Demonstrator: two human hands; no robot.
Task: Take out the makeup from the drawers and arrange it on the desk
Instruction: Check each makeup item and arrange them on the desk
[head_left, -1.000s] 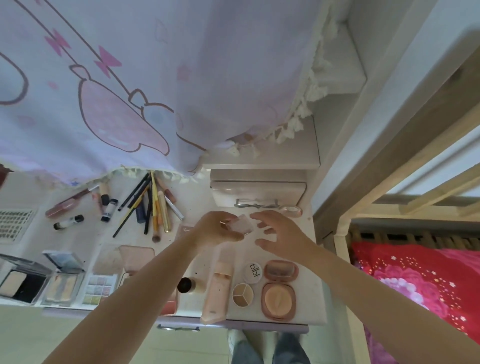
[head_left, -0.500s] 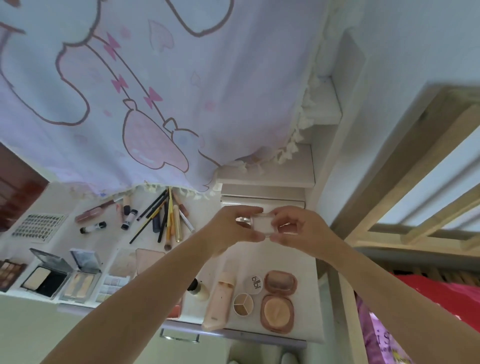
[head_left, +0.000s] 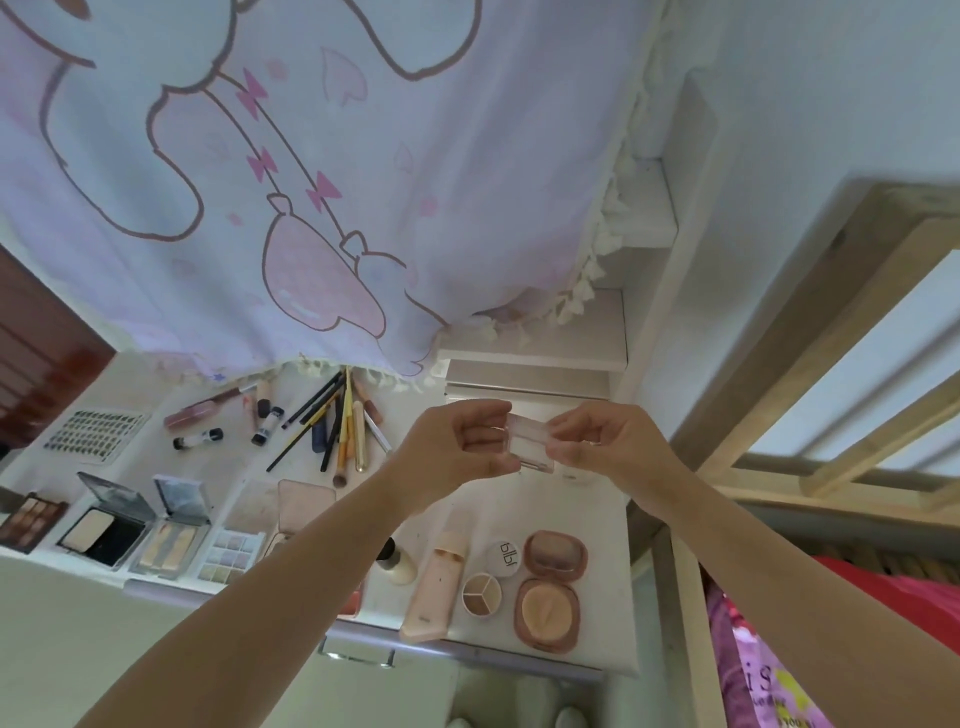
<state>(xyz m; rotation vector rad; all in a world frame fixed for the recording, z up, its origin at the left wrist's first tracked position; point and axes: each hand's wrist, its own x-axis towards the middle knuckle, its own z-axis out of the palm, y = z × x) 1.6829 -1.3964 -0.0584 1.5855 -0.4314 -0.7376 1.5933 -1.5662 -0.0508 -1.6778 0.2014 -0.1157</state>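
A small clear pink compact (head_left: 529, 442) is held up above the white desk (head_left: 597, 525), in front of the drawer unit. My left hand (head_left: 451, 451) pinches its left side and my right hand (head_left: 605, 441) pinches its right side. Below them on the desk lie a round open powder compact (head_left: 548, 608), a pink tube (head_left: 435, 590), a three-colour round pot (head_left: 482, 592) and a white lid (head_left: 505, 557). Brushes and pencils (head_left: 340, 421) lie further left, with open palettes (head_left: 171, 530) along the front edge.
A pink printed cloth (head_left: 311, 182) hangs over the back of the desk. A drawer handle (head_left: 356, 656) shows under the front edge. A wooden bed frame (head_left: 810, 374) and red bedding (head_left: 872, 613) stand at the right.
Both hands lifted the small compact from the desk and now hold it between them. The view tilted up, showing more of the cloth.
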